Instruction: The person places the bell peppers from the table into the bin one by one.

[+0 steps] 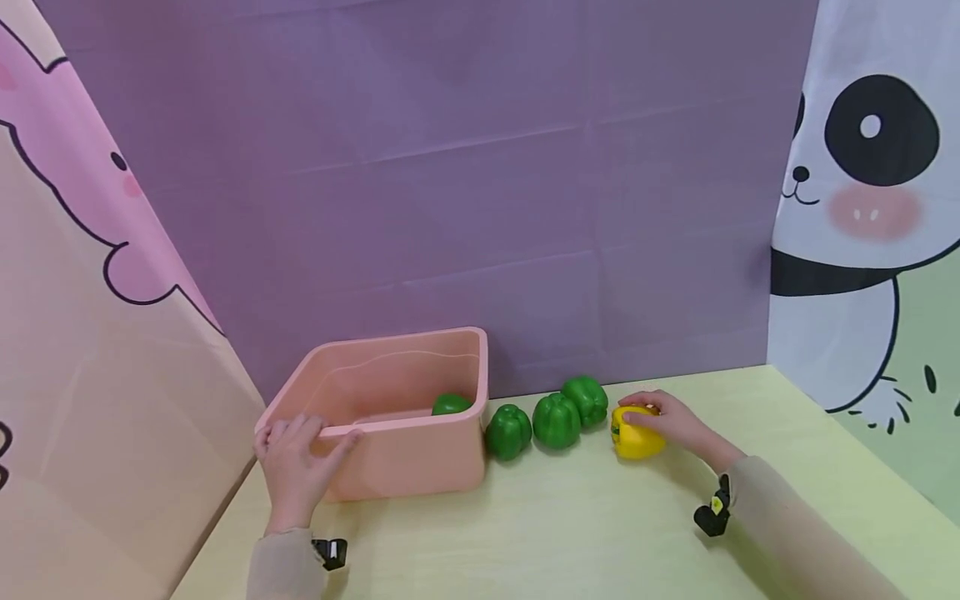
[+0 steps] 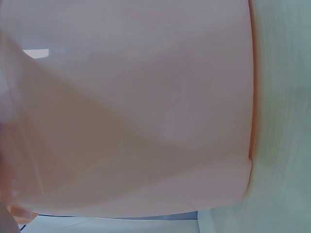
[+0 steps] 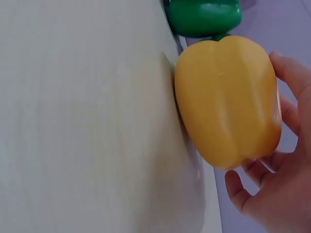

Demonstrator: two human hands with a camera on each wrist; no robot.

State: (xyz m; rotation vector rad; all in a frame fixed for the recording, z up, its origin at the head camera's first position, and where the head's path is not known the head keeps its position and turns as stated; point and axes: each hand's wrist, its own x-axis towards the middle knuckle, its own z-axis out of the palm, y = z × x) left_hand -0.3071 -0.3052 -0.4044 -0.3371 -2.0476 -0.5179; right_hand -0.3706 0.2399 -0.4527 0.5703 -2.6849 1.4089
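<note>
The yellow pepper [image 1: 637,437] is wrapped by the curled fingers of the right hand [image 1: 667,421]. The pink tub [image 1: 405,417] is kept steady, its rim clamped by the left hand [image 1: 296,467].

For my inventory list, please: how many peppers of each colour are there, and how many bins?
Green peppers: 4, one inside the pink bin, three on the table
Yellow pepper: 1
Pink bin: 1
Total: 6
</note>
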